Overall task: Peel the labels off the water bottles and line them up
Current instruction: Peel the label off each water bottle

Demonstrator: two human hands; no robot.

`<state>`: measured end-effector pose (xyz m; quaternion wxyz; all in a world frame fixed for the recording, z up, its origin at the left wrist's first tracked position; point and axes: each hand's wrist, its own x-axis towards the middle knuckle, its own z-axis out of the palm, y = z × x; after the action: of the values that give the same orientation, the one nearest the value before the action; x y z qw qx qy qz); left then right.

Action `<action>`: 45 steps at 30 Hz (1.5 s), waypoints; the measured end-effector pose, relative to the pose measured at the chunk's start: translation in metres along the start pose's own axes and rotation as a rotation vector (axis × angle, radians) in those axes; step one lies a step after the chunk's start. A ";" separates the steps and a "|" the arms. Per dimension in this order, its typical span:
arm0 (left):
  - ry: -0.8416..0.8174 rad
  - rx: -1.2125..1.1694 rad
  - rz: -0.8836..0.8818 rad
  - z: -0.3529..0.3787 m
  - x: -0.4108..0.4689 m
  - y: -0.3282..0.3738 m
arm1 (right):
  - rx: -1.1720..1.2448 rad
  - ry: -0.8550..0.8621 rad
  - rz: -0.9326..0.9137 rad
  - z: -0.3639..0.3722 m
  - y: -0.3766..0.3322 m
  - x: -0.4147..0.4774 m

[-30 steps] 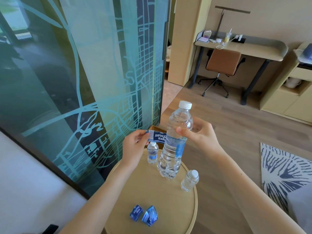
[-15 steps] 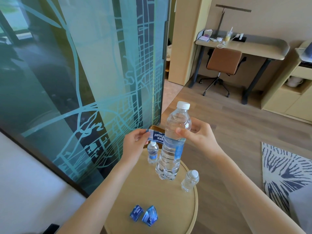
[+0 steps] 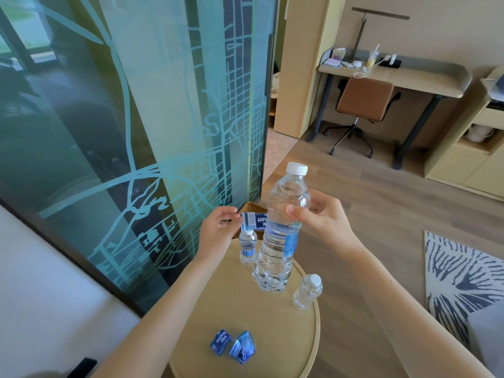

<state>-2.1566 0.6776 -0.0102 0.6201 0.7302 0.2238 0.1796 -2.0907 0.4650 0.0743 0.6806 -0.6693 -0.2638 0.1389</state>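
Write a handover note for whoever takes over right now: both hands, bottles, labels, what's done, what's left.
Right hand grips the large bottle by its upper body, tilted over the round table.
Left hand pinches the free end of its label, partly peeled; the rest clings to the bottle.
Bare small bottle stands at the table's right; labelled small bottle stands at the back.
Done: two peeled labels lie crumpled at the near edge.
Left: finish this peel, strip the labelled small bottle, line the bottles up.
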 end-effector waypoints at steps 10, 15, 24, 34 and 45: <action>-0.158 0.194 0.196 0.001 -0.085 0.032 | -0.023 0.077 0.013 0.000 0.002 0.006; -0.209 0.210 0.117 0.011 -0.091 0.020 | -0.034 0.100 0.014 0.005 0.002 0.007; -0.216 0.200 0.197 0.025 -0.085 0.016 | -0.027 0.136 0.014 0.010 0.001 0.006; -0.221 0.161 0.184 0.024 -0.083 0.016 | -0.082 0.102 -0.003 0.010 -0.005 0.011; -0.215 0.057 0.076 0.013 -0.085 0.016 | -0.108 -0.143 0.113 0.003 0.018 -0.001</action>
<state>-2.2186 0.6178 0.0050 0.6123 0.7704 0.1335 0.1172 -2.0900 0.4678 0.0561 0.6141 -0.7073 -0.2806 0.2097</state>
